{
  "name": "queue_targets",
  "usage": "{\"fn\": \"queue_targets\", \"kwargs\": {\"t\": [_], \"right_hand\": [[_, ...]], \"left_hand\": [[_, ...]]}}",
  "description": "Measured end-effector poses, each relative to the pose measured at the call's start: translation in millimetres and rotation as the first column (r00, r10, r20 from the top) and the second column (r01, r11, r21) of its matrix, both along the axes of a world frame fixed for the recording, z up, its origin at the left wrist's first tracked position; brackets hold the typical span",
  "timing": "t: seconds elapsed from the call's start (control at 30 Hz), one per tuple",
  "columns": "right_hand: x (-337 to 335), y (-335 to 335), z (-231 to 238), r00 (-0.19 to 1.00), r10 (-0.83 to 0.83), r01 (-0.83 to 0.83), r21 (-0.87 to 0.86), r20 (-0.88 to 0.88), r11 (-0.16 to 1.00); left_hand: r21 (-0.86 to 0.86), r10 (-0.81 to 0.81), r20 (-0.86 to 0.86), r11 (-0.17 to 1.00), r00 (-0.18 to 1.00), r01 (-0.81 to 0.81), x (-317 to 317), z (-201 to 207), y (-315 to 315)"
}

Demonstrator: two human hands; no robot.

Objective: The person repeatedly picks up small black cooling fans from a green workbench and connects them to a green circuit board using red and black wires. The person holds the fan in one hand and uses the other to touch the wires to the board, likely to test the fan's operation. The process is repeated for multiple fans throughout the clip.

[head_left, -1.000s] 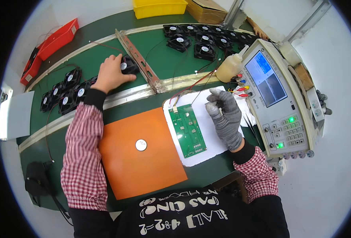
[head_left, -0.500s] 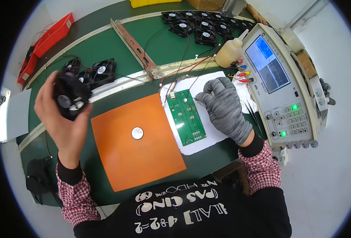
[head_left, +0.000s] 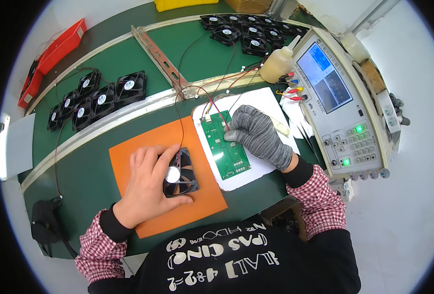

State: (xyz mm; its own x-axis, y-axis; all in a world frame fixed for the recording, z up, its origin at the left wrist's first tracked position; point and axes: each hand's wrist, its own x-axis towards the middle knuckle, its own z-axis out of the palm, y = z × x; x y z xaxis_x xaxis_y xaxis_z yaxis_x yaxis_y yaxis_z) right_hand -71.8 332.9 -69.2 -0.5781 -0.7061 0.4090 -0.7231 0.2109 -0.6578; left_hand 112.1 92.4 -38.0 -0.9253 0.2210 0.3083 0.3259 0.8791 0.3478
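My left hand [head_left: 151,180] is curled round a square black cooling fan [head_left: 189,172] lying on the orange mat [head_left: 136,147], thumb along its near edge. A white round patch shows at the fan's middle. The fan's thin red-and-black wire [head_left: 201,87] loops up and over to the green circuit board [head_left: 229,159]. There my right hand [head_left: 261,138], in a grey glove, pinches the wire's end above the board; the fingers hide its tip. The board rests on a white pad [head_left: 261,174], with a white connector [head_left: 208,118] and wires at its far end.
Several black fans stand at the left [head_left: 102,100] and far right [head_left: 253,43]. A bench instrument [head_left: 347,105] with a lit screen, a squeeze bottle [head_left: 277,66] and tweezers [head_left: 307,134] are on the right. A metal rail [head_left: 160,56] crosses behind; a red bin [head_left: 62,45] sits far left.
My left hand has brought the fan from the upper left down onto the orange mat. My right hand has shifted slightly left and down over the board, now pinching the fan's wire.
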Motion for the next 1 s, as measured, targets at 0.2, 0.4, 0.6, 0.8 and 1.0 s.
{"fn": "queue_targets", "kwargs": {"t": [0.2, 0.4, 0.6, 0.8, 1.0], "right_hand": [[1, -7, -2, 0.996, 0.054, -0.054, -0.005, -0.064, 0.999], [1, 0, -1, 0.995, 0.02, -0.014, 0.067, -0.099, 0.998], [4, 1, -2, 0.998, 0.006, -0.003, 0.051, -0.063, 0.999], [3, -3, -6, 0.99, 0.036, -0.038, -0.011, -0.134, 0.999], [5, 1, -8, 0.965, 0.033, -0.012, 0.082, -0.259, 0.997]], "left_hand": [[-0.151, 0.002, -0.221, 0.988, 0.975, -0.036, 11, 4, 2], [0.258, -0.288, -0.261, 0.899, 0.921, 0.354, 64, 67, 7], [0.725, 0.015, -0.267, 0.662, 0.964, 0.19, 65, 52, 13], [0.894, -0.704, 0.16, -0.195, 0.692, -0.404, 56, 33, 6], [0.232, -0.193, -0.228, 0.941, 0.954, 0.246, -8, 49, 8]]}}
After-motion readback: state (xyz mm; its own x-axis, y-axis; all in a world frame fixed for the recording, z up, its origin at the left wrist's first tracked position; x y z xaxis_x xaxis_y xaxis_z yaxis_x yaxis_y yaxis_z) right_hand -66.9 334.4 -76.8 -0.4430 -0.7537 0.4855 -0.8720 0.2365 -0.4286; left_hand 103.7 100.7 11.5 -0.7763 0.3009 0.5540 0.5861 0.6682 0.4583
